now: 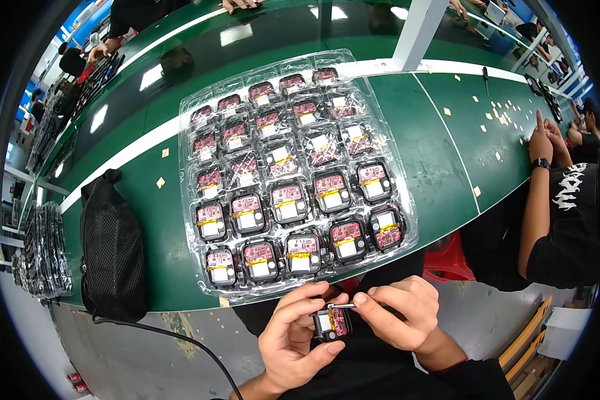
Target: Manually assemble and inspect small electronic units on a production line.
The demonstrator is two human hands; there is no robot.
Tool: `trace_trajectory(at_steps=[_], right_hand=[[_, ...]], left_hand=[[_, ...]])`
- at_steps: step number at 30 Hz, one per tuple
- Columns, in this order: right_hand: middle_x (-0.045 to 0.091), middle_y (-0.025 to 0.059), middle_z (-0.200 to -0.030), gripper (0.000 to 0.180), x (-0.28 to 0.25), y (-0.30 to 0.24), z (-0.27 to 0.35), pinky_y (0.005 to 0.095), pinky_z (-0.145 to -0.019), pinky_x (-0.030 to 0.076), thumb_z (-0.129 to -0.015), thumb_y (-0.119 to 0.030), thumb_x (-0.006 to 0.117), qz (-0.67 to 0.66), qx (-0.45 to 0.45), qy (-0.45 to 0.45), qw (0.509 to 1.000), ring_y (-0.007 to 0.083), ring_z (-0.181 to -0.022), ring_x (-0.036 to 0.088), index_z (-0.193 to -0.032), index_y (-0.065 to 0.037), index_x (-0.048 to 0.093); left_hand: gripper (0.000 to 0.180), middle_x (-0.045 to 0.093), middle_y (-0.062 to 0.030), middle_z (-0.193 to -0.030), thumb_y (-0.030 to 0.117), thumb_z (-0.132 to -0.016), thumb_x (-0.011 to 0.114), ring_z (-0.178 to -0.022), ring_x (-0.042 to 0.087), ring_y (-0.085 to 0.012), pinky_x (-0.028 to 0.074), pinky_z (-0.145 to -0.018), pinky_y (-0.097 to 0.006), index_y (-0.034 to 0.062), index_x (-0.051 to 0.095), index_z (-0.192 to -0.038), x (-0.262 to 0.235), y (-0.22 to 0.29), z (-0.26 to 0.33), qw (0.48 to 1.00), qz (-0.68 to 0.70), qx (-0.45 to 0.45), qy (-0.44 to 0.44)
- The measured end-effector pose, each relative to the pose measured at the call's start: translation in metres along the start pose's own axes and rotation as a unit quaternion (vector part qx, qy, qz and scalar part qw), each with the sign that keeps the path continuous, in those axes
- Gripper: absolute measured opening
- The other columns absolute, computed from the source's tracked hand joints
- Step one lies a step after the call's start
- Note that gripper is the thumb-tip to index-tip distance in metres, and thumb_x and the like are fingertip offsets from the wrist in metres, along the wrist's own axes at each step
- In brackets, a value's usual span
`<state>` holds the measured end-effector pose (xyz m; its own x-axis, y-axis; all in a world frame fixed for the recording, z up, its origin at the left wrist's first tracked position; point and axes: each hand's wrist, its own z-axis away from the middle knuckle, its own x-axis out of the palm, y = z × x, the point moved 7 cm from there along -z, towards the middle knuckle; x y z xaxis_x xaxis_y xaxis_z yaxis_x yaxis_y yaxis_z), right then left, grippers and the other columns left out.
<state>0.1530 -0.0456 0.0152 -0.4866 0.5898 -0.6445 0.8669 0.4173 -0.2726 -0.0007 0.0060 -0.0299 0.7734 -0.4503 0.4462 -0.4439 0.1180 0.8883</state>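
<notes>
My left hand (287, 340) holds a small black square watch-like case (338, 321) by its edges, thumb below and fingers above. Its open side shows a red circuit board, a pale silver block and a strip of yellow tape. Thumb and forefinger of my right hand (407, 313) pinch a thin pale strip (342, 306) at the case's upper edge; the strip's exact kind is too small to tell. Just beyond my hands, a clear plastic tray (407, 257) overhangs the table's near edge. Similar cases (303, 252) fill its pockets in rows.
A black mesh bag (113, 250) lies left of the tray on the green table (417, 160). A black cable (180, 338) curves below it. Small pale squares (503, 117) are scattered at the right, near another person (560, 220). A white post (420, 33) stands behind the tray.
</notes>
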Motion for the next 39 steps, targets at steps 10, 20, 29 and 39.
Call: trace_trajectory(at_steps=[10, 20, 29, 39], right_hand=[[0.07, 0.0021, -0.094, 0.029, 0.0, -0.001, 0.002, 0.0256, -0.054, 0.043, -0.073, -0.006, 0.083, -0.002, -0.002, -0.004, 1.0, 0.0114, -0.064, 0.059, -0.102, -0.005, 0.079], [0.068, 0.003, -0.081, 0.026, 0.003, 0.015, -0.003, 0.0289, -0.052, 0.045, -0.07, -0.009, 0.09, -0.17, 0.123, -0.026, 0.977, 0.017, -0.059, 0.06, -0.092, -0.006, 0.078], [0.068, 0.0041, -0.084, 0.028, 0.007, 0.013, -0.001, 0.0284, -0.052, 0.048, -0.07, -0.006, 0.089, -0.139, 0.127, -0.047, 0.981, 0.0173, -0.06, 0.06, -0.095, -0.004, 0.077], [0.068, 0.0039, -0.085, 0.029, 0.008, 0.009, 0.0, 0.0274, -0.052, 0.048, -0.07, -0.005, 0.089, -0.109, 0.124, -0.045, 0.985, 0.0161, -0.061, 0.06, -0.097, -0.003, 0.078]], left_hand=[[0.059, 0.04, -0.0277, -0.152, -0.008, -0.086, 0.078, -0.134, 0.058, -0.0406, 0.052, -0.11, -0.046, -0.0086, 0.05, -0.138, 0.001, -0.003, 0.001, 0.999, 0.008, 0.0, -0.035], [0.059, 0.041, -0.0271, -0.151, -0.008, -0.085, 0.078, -0.133, 0.058, -0.0411, 0.052, -0.11, -0.047, -0.0108, 0.051, -0.138, -0.001, -0.001, 0.001, 0.999, 0.002, 0.008, -0.038], [0.059, 0.041, -0.0278, -0.152, -0.009, -0.085, 0.078, -0.133, 0.058, -0.0403, 0.053, -0.108, -0.046, -0.0116, 0.051, -0.138, -0.001, -0.004, 0.002, 0.999, -0.022, -0.002, -0.038], [0.059, 0.042, -0.0274, -0.151, -0.009, -0.085, 0.078, -0.133, 0.058, -0.039, 0.054, -0.107, -0.045, -0.0102, 0.052, -0.139, -0.003, -0.005, 0.003, 1.0, -0.015, 0.002, -0.015]])
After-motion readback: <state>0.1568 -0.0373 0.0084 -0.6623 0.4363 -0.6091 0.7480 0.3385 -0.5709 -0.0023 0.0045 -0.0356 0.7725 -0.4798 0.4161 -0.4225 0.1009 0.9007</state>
